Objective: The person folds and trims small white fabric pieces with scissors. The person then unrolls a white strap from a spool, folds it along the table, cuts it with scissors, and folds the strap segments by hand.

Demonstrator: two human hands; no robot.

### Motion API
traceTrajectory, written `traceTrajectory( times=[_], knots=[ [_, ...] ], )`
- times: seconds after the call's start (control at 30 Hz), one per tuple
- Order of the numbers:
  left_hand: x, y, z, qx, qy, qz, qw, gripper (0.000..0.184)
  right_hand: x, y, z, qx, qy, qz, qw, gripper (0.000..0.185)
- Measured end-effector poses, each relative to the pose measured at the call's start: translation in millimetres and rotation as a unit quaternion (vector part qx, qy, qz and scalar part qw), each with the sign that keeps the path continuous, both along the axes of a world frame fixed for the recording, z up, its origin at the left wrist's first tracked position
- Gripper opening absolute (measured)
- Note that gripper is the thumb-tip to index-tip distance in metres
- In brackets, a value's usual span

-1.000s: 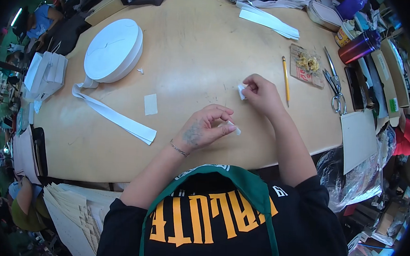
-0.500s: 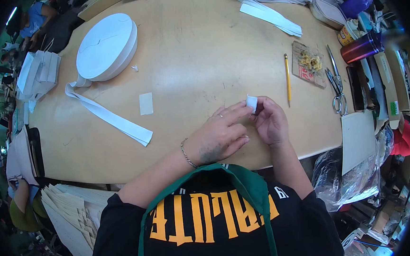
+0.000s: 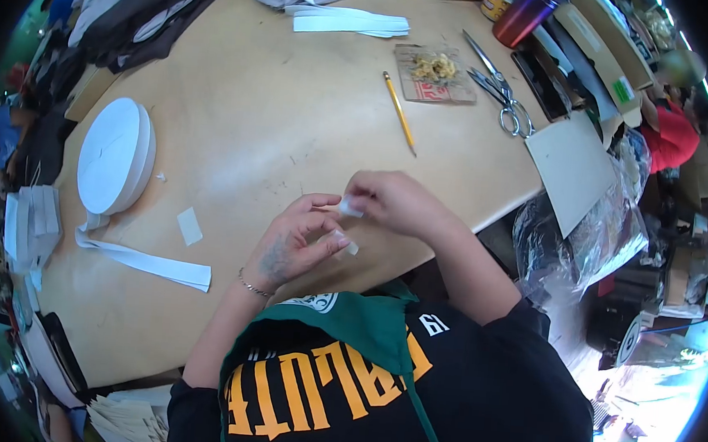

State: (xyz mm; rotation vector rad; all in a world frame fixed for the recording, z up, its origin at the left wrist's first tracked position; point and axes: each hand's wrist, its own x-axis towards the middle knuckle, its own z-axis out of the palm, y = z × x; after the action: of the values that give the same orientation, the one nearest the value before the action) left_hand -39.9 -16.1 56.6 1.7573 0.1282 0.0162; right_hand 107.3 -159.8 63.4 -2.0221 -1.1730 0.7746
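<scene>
My right hand [image 3: 396, 201] is closed, its fingertips pinching a small white piece [image 3: 351, 207] that looks like fabric or tape. My left hand [image 3: 297, 237] comes up to it from the other side, fingers bent, with the index fingertip close to the white piece. At my left thumb tip sits a second small pale piece [image 3: 352, 248], seemingly held there; the grip is partly hidden. A pale rectangular piece [image 3: 190, 226] lies on the table left of my hands.
A white band roll [image 3: 112, 155] with a loose tail [image 3: 154, 265] is on the left. Farther back are white strips [image 3: 351, 24], a pencil [image 3: 400, 116], a yellowish clump on a small board [image 3: 417, 87], scissors [image 3: 495, 81] and a tumbler [image 3: 528, 16]. A grey board [image 3: 571, 166] overhangs the right edge.
The view has turned, so the table things sit farther left. My hands have come nearer my body, the right one turning palm down over the white piece. The pale piece by my left thumb shows more.
</scene>
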Motion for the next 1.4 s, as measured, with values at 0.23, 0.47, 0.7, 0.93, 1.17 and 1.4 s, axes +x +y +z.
traceTrajectory(
  times=[0.23,0.47,0.7,0.93,1.17,1.4],
  knots=[
    [58.4,-31.1,-12.3,0.079,0.002,0.015,0.997,0.022,62.1,-75.4,-22.5,0.042,0.027,-0.232,0.971,0.008],
    [170.2,-55.0,-32.6,0.233,-0.031,0.110,0.966,0.036,66.7,-131.2,-9.0,0.061,0.081,-0.208,0.973,0.014],
    [186.6,-68.8,-39.2,0.543,-0.125,0.076,0.827,0.036,71.4,-147.6,-23.9,0.101,0.136,-0.139,0.976,0.018],
    [182.5,-76.7,-18.3,0.467,0.064,0.047,0.881,0.015,99.5,-122.2,-31.1,0.077,0.104,-0.084,0.988,0.011],
    [165.7,-77.0,-13.2,0.551,-0.006,0.085,0.830,0.028,115.5,-129.3,-38.2,0.080,0.194,-0.097,0.973,0.011],
    [133.3,-97.4,10.4,0.177,-0.064,0.049,0.981,0.029,97.0,-131.1,-13.1,0.106,0.187,-0.087,0.973,0.013]
  ],
)
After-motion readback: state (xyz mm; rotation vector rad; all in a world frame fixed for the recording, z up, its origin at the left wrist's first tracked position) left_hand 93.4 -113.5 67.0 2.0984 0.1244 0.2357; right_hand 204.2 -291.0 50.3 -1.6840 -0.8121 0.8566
